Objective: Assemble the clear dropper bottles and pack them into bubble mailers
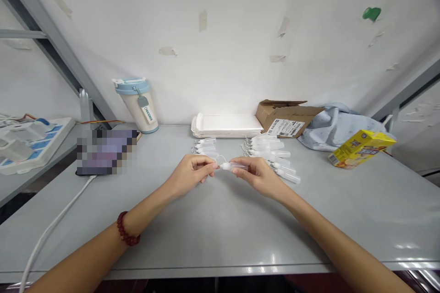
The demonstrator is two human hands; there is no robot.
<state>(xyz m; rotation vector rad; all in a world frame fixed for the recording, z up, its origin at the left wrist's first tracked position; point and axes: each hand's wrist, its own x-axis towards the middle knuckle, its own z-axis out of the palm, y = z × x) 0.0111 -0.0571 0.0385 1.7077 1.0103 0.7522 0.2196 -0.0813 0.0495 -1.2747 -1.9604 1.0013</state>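
R fingers hide pt. of clear tube.

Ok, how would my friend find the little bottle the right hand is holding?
On the grey table, find the white stack at the back. Two groups of bottles lie in front of it; nearer still, the right hand pinches a small clear bottle. It's the only one being held.

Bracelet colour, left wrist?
Dark red, beaded bracelet; shows best in the head view, the only one.
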